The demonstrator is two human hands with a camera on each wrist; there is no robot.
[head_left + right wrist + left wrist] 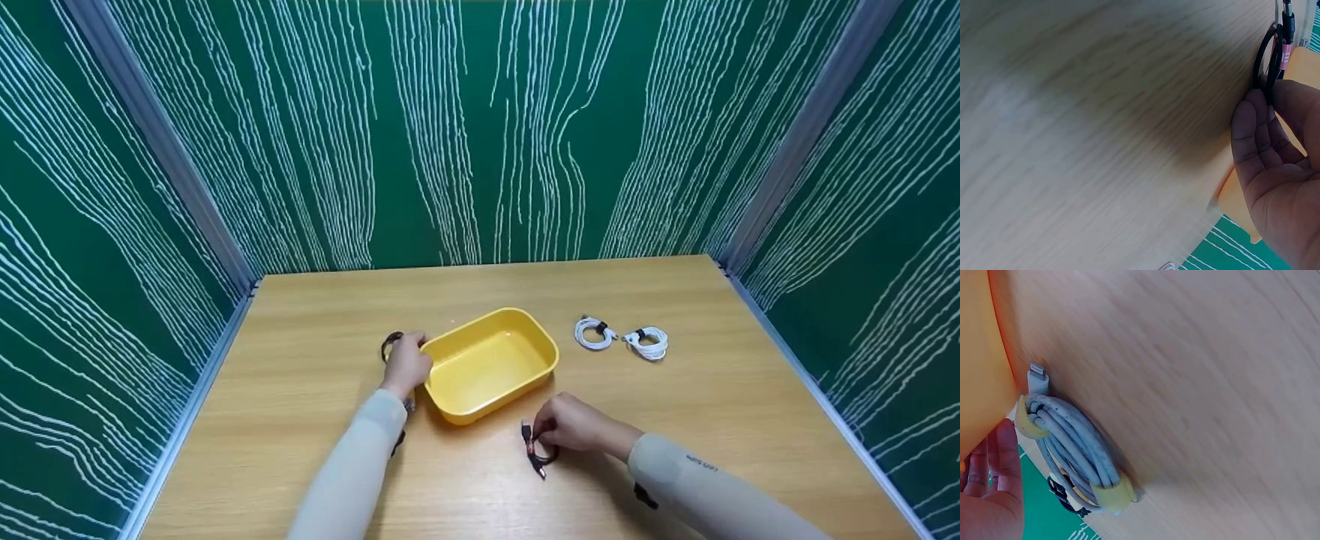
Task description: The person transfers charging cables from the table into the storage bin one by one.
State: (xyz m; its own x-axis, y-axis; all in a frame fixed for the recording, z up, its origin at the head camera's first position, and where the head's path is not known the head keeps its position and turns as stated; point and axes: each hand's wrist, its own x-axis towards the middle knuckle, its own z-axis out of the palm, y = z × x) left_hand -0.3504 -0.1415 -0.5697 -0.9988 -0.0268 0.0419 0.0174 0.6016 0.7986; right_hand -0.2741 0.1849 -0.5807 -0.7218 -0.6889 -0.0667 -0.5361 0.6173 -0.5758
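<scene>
My left hand (407,365) grips the left wall of a yellow plastic bin (491,406), which sits at an angle on the wooden table. Between the thumb and fingers of my right hand (576,424), just in front of the bin, a small coiled black USB cable (534,455) is pinched. The right wrist view shows this black loop at the fingertips (1247,115). Beside my left hand in the left wrist view lies a grey coiled charging cable (1075,444) with yellowish ties; my forearm mostly hides it in the head view. A dark coiled cable (388,346) lies just past the left hand.
Two white coiled cables, a left one (592,343) and a right one (654,352), with black ties lie right of the bin. Green panels (480,135) with white lines enclose the table (315,315) at the back and both sides.
</scene>
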